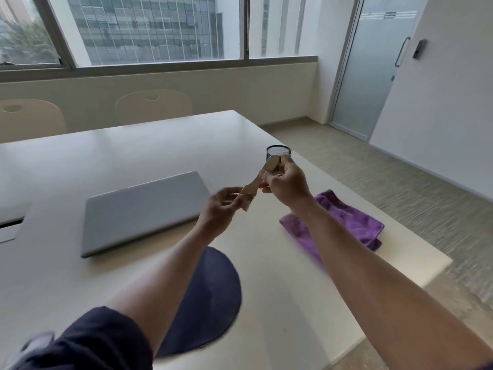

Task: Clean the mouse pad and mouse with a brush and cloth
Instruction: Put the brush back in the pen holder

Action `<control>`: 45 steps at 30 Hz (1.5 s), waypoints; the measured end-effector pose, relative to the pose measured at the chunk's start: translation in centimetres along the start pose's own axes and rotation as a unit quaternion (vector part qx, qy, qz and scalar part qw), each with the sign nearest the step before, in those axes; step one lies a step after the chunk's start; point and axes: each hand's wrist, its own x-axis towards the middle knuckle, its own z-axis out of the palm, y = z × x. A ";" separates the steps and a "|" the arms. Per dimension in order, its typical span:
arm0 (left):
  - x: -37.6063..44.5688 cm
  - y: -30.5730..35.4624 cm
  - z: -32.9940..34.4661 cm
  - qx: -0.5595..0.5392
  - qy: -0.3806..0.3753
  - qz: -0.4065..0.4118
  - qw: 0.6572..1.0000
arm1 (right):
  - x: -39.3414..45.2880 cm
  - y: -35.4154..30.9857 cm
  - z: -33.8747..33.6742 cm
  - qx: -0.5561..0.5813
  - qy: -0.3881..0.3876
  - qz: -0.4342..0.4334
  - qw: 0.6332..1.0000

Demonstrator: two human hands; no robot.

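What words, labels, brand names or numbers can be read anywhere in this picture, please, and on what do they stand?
None can be read.
The closed laptop shows a plain lid with no visible logo.
The brush held in both hands is blurred; no marking can be made out.
The frosted glass door carries a dark strip near its top, too small and blurred to tell whether it is text.
The purple cloth, mouse pad and mesh cup show nothing written.

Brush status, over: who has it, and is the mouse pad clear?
Both hands on brush, up off the table: right hand grips handle, left hand fingers at the bristle end. Mouse pad untouched, part hidden under left forearm. Cloth lies unused.
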 end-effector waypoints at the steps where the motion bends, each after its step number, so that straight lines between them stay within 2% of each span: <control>1: 1.1 -0.4 0.7 -0.001 0.011 -0.006 1.000 | 1.2 0.3 -0.6 -0.005 0.009 -0.001 1.000; 4: 3.9 -2.1 2.7 0.026 0.050 -0.022 0.998 | 4.5 1.1 -2.0 -0.026 0.036 -0.009 0.999; 8: 6.2 -4.0 5.0 0.134 0.083 -0.037 0.987 | 8.8 1.9 -3.2 -0.049 0.070 -0.033 0.996; 14: 7.8 -5.5 7.9 0.281 0.097 -0.045 0.954 | 14.0 2.5 -4.1 -0.047 0.109 -0.044 0.992; 23: 8.3 -7.6 10.1 0.432 0.076 -0.025 0.898 | 18.9 4.1 -4.6 -0.101 0.161 -0.064 0.980; 26: 8.3 -7.8 10.2 0.445 0.083 -0.016 0.892 | 20.3 4.8 -4.5 -0.138 0.144 -0.059 0.978; 36: 8.3 -7.9 10.2 0.467 0.090 -0.006 0.880 | 22.4 7.4 -3.4 -0.282 0.003 -0.025 0.959; 42: 8.5 -8.0 10.1 0.478 0.092 0.006 0.874 | 23.2 8.8 -3.1 -0.307 0.015 -0.022 0.951; 45: 8.5 -7.9 10.1 0.476 0.087 0.005 0.875 | 23.1 8.8 -3.3 -0.278 0.079 -0.056 0.956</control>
